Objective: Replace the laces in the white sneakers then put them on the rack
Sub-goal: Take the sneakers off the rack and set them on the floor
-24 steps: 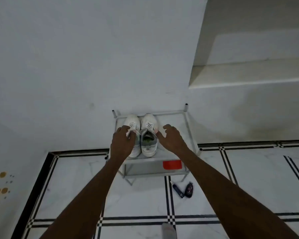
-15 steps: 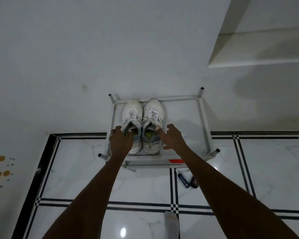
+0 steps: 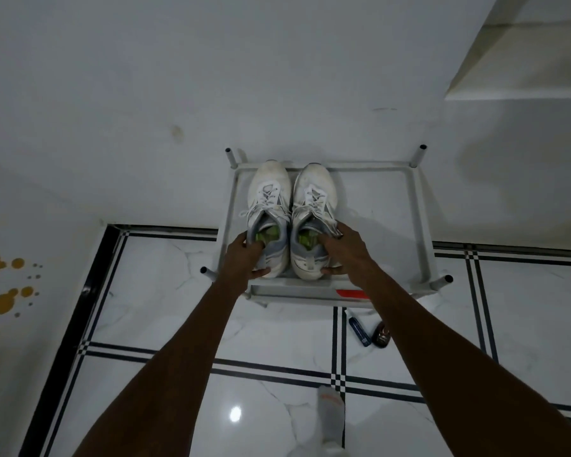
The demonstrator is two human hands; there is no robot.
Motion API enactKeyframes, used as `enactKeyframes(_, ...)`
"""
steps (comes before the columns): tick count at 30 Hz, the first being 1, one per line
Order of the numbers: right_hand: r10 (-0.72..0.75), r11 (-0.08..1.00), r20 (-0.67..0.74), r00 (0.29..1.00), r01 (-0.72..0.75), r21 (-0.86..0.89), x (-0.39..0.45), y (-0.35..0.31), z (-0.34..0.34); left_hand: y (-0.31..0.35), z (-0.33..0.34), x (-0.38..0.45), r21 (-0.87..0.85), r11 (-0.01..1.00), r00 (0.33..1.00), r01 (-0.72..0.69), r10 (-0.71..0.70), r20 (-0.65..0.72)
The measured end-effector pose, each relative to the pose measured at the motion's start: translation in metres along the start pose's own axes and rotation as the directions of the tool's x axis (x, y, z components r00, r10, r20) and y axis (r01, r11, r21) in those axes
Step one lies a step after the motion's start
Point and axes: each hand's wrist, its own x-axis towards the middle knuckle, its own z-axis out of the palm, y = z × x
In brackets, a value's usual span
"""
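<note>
White sneakers, low-top with grey heel collars and green insoles: pair sits side by side, touching, toes to the wall, on the left half of the top shelf of a grey metal tube-frame shoe rack (image 3: 419,225) against the white wall (image 3: 211,77). White marble-look floor tiles (image 3: 524,324) with black inlay lines run under it.

Left sneaker (image 3: 268,192) and right sneaker (image 3: 314,196) both look laced, loose ends trailing off the sides. Judgement: the rack step is nearly done, only release left.

Left hand (image 3: 244,258) grips the left shoe's heel, fingers curled into the collar, thumb on the outside. Right hand (image 3: 345,250) grips the right shoe's heel the same way, fingers inside the opening, thumb low at the back.

Handling, as a guess: light, soft uppers, stiffer at the heel counter and sole. Heel collar is the right hold; the tongue or laces would flex and slip. Trailing lace ends could snag on the frame tubes.

Small stuff: red label (image 3: 351,294) on the rack's front rail; dark blue tube (image 3: 359,331) and a dark brown small object (image 3: 380,334) on the floor just in front; a grey-socked foot (image 3: 330,413) at the bottom.
</note>
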Motion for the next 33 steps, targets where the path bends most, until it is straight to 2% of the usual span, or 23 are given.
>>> enactKeyframes(6, -0.14, 0.99, 0.023, 0.99, 0.14, -0.021, -0.072, 0.023, 0.004, -0.026, -0.026, -0.079, -0.049, 0.983, 0.984, -0.178, 0.178, -0.006)
enactKeyframes(10, -0.17, 0.985, 0.013, 0.985, 0.17, -0.008, -0.144, 0.063, 0.017, -0.078, -0.061, -0.13, -0.061, 0.966, 0.968, -0.252, 0.253, 0.003)
enactKeyframes(15, -0.184, 0.983, 0.021, 0.983, 0.184, -0.011, -0.212, 0.144, 0.041, -0.164, -0.105, -0.175, -0.002, 0.966, 0.966, -0.258, 0.258, -0.011)
enactKeyframes(18, -0.185, 0.982, -0.008, 0.983, 0.184, -0.027, -0.232, 0.194, 0.051, -0.215, -0.123, -0.19, 0.076, 0.967, 0.969, -0.245, 0.247, -0.021)
enactKeyframes(20, -0.191, 0.981, -0.015, 0.981, 0.19, -0.042, -0.237, 0.227, 0.054, -0.246, -0.13, -0.198, 0.061, 0.973, 0.974, -0.222, 0.224, -0.033)
enactKeyframes(27, -0.042, 0.999, 0.003, 0.999, 0.042, -0.033, -0.185, 0.348, 0.049, -0.363, -0.111, -0.161, 0.038, 0.988, 0.988, -0.15, 0.151, -0.025)
enactKeyframes(33, 0.039, 0.993, 0.004, 0.999, -0.039, -0.115, -0.06, 0.472, 0.048, -0.496, -0.064, -0.044, 0.088, 0.996, 0.999, -0.008, 0.012, -0.048)
